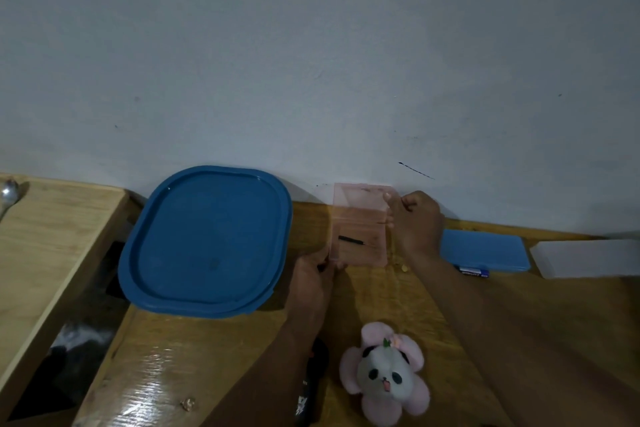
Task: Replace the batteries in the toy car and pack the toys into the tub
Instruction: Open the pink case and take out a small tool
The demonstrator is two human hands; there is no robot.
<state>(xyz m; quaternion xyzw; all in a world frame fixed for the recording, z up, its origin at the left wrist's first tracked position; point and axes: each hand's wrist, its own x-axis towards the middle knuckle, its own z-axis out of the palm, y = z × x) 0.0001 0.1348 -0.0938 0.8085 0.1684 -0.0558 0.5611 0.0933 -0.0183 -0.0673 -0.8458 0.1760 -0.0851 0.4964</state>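
Case (pixel 360 229) of pink plastic beside the blue tub (pixel 204 243): we are pinching its near corner with our left hand (pixel 311 274) and gripping its right edge with our right hand (pixel 417 222)

1. Facing a pale grey-blue wall (pixel 311 45) bearing dark scuffs.
2. Looking down on a varnished wooden table (pixel 214 350) catching dim glare.
3. Seeing a paler wooden board (pixel 52 236) lying apart at left.
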